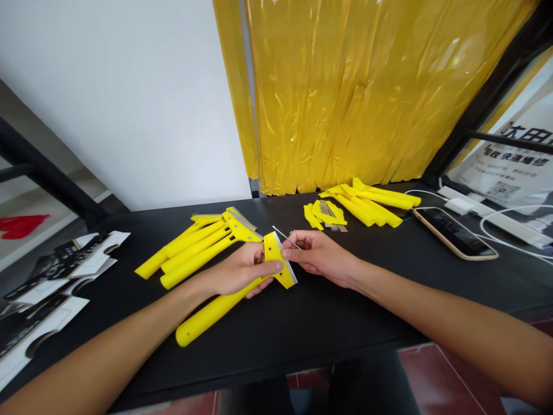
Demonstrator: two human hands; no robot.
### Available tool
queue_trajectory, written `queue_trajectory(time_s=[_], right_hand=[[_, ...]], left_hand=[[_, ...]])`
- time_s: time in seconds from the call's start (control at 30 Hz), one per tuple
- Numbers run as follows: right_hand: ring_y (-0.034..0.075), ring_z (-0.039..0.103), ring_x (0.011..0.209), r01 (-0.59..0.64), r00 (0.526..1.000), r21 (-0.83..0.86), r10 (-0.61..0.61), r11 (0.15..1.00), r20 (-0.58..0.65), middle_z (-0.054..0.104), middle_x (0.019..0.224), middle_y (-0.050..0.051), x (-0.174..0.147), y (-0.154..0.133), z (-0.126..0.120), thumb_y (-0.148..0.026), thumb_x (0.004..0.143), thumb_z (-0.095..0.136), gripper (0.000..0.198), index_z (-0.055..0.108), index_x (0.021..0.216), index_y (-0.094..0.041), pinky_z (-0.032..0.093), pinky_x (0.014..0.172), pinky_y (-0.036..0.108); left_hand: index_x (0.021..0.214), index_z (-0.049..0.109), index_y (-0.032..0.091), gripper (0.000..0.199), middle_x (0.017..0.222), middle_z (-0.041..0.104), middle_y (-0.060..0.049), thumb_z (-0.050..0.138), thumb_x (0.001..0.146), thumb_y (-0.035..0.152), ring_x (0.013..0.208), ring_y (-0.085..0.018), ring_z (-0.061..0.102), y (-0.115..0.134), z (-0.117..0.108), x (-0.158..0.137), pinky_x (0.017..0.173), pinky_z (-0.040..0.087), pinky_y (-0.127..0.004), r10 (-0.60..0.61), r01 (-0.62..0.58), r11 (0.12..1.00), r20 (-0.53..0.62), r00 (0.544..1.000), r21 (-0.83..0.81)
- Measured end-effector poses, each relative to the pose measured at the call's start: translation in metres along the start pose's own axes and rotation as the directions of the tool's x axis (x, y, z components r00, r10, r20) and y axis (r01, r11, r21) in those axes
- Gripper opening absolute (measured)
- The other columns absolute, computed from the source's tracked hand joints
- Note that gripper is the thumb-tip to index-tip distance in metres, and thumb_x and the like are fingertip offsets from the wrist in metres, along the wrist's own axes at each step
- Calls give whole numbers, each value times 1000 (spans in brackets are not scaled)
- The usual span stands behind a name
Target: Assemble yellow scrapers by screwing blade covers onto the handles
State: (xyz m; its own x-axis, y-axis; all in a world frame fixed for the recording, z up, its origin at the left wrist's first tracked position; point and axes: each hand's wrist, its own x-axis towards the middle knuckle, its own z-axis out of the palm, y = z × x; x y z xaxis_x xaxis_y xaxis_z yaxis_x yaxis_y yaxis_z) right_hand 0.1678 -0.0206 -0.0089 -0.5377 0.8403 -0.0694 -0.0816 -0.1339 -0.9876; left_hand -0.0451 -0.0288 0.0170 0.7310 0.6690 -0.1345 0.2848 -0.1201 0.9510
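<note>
My left hand (248,268) is closed round the neck of a yellow scraper (220,311), its thumb on the wide head. The scraper's handle slants toward the front left, and a pale blade strip runs along the head's right edge. Two small dark holes show in the head's face. My right hand (317,256) pinches a thin metal rod (283,234) that points up and left past the top of the head. The fingertips of this hand are at the blade edge; whether they touch it I cannot tell. Several assembled yellow scrapers (194,251) lie just beyond my left hand.
Loose yellow head plates with metal blades (326,214) and several yellow handles (371,202) lie at the back. A phone (453,232) and a white power strip (496,216) with cables are at right. Printed card sleeves (56,300) are piled at left on the black table (345,323).
</note>
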Motion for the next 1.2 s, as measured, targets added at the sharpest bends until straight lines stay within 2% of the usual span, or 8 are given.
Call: queue_trajectory(time_s=[0.27,0.37,0.5,0.6,0.77,0.87,1.03,1.2], right_hand=[[3,26,41,-31,1000,-56,31,998,-2,45,56,-10,-2,-8,0,-43,74,80,33,65,90,-19,13,38,21],[4,29,45,-50,999,-124,47,991,-26,49,60,-8,-2,-10,0,-41,75,79,31,69,91,-18,19,41,22],[10,51,68,91,991,-234,-111,968,-70,63,79,-1,-1,-6,3,-38,77,77,22,71,85,-19,40,61,24],[14,55,78,149,984,-263,-169,953,-55,64,84,0,0,-4,6,-39,78,76,22,69,84,-20,44,73,28],[12,45,61,128,969,-337,-190,933,-158,52,66,-3,3,-16,-10,-45,88,64,26,68,90,-20,35,56,26],[11,39,57,183,932,-595,-330,783,-148,44,60,-6,7,-24,-36,-39,84,70,22,70,95,-20,30,54,27],[11,43,56,195,957,-785,-289,588,21,54,61,-3,13,-21,-65,-37,88,66,20,76,91,-20,31,57,28],[12,49,59,248,946,-868,-299,431,122,55,63,-3,17,-12,-65,-33,86,70,16,77,93,-21,32,60,27]], left_hand=[[71,54,15,36,54,56,2,57,96,40,38,-8,51,-5,0,0,38,38,-18,-28,26,997,-21,999,-78],[73,54,15,34,54,56,2,58,96,40,38,-8,51,-5,0,0,37,38,-18,-29,27,996,-20,999,-90],[75,53,15,32,54,56,3,59,95,40,37,-8,50,-7,3,0,36,37,-17,-27,22,995,-53,998,-99],[74,53,16,34,53,55,4,60,94,42,36,-7,49,-7,5,1,35,37,-17,-29,22,996,-81,996,-83],[71,54,15,36,52,53,4,57,96,39,36,-7,50,-5,4,4,36,36,-17,-55,42,991,-109,993,-126],[74,53,15,32,56,54,4,58,95,39,36,-7,50,-6,1,5,36,35,-17,-86,59,979,-136,987,-193],[70,50,16,34,54,52,4,60,94,39,35,-7,49,-8,0,5,36,34,-18,-108,75,977,-161,981,-201],[72,52,16,33,55,53,3,60,94,39,36,-8,50,-8,-1,4,36,35,-18,-102,73,980,-149,984,-187]])
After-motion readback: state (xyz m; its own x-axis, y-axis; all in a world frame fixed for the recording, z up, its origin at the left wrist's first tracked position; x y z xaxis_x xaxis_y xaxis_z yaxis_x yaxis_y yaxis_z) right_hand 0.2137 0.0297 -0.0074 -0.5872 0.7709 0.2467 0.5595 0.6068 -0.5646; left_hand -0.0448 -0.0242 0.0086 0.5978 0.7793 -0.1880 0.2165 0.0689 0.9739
